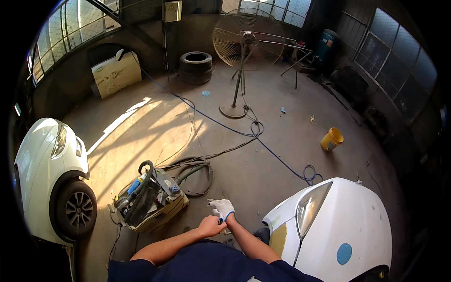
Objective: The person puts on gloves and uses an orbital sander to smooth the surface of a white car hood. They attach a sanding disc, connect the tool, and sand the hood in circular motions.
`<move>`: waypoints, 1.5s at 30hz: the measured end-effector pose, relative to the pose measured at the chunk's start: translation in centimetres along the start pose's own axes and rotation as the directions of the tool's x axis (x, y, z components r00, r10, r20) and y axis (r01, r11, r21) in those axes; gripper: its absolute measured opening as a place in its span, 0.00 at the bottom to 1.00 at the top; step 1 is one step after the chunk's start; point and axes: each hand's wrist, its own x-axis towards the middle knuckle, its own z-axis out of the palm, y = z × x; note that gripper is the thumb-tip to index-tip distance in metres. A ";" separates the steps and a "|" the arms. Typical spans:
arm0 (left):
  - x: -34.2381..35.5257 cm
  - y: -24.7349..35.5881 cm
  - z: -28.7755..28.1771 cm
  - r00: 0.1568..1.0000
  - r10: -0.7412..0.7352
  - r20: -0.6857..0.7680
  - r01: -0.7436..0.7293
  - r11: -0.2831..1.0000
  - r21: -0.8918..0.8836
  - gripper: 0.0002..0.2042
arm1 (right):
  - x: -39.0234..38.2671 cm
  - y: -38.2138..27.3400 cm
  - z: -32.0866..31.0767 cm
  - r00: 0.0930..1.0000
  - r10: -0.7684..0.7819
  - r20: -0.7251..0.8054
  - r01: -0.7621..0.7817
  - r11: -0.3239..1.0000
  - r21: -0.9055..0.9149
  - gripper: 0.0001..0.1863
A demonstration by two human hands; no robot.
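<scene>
Near your chest, your bare left hand [210, 226] pinches the cuff of the white work glove [222, 208] on your right hand [223, 209], fingers spread and pointing far. Left of them sits the dust extractor [149, 201].

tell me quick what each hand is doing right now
Left hand: bare, closed on the cuff of the white work glove.
Right hand: inside that glove, fingers loosely curled, holding nothing.
</scene>
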 end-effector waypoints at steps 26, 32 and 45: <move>1.3 -2.3 3.1 0.986 0.143 0.089 -0.141 0.989 -0.034 0.18 | -8.5 -3.3 4.8 0.330 0.415 0.848 -0.928 -0.023 0.373 0.21; 0.4 -1.3 2.9 0.985 -0.048 0.163 0.050 0.999 -0.006 0.15 | -9.4 -4.4 5.6 0.251 0.382 0.889 -0.910 -0.221 0.352 0.21; 0.8 -2.8 4.6 0.957 0.068 0.282 -0.041 0.994 -0.099 0.16 | -10.2 -4.9 5.6 0.207 0.348 0.915 -0.881 -0.341 0.329 0.21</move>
